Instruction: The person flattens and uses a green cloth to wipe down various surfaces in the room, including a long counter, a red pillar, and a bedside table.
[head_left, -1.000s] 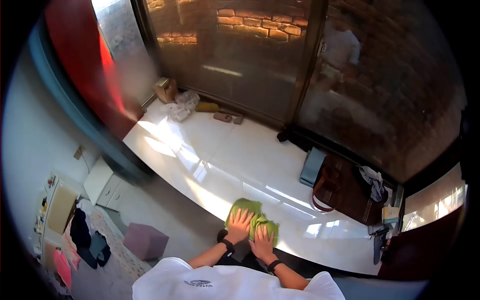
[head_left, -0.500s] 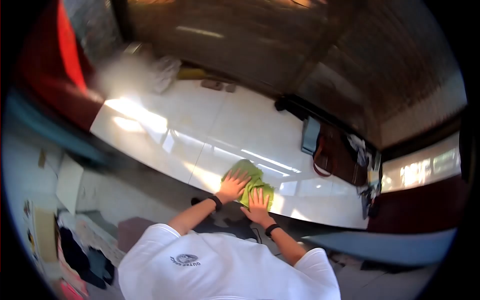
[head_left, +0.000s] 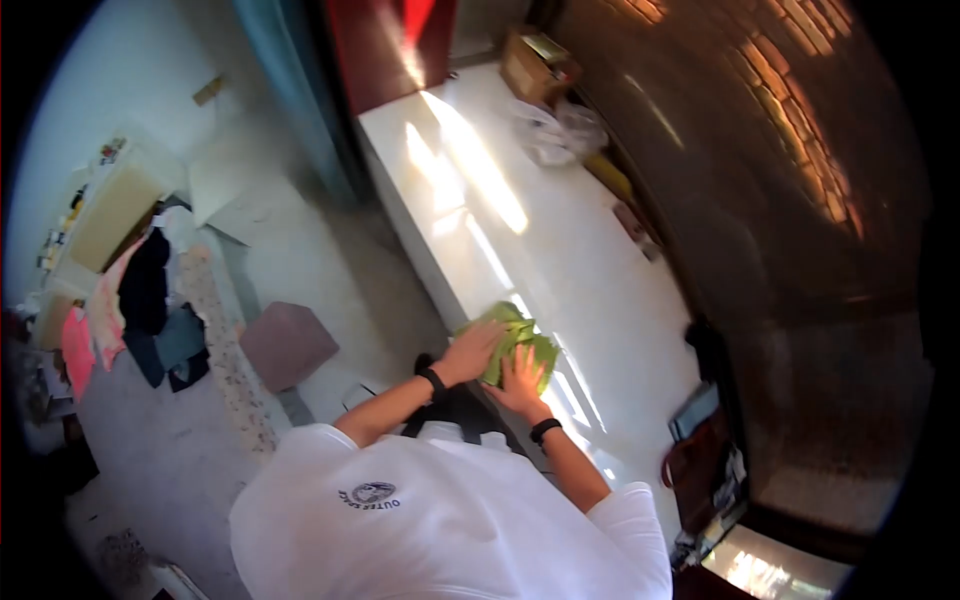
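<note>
A crumpled green cloth [head_left: 522,342] lies near the front edge of a glossy white tabletop [head_left: 590,270]. On the cloth's left side rests my left hand [head_left: 472,353], its fingers stretched out over the fabric. My right hand [head_left: 520,385] lies on the lower part of the cloth with its fingers spread. Both palms face down, side by side, and neither hand's fingers are wrapped round the fabric. A dark band circles each wrist.
At the table's far end stand a cardboard box [head_left: 535,68] and a clear plastic bag [head_left: 550,132]. A brown bag [head_left: 697,462] lies at the right end. A mauve stool [head_left: 288,347] stands on the floor to the left, near a bed with clothes [head_left: 148,280].
My view has turned left, bringing the bed, stool and cardboard box into clearer sight. Both hands stay on the green cloth, which looks more bunched up now.
</note>
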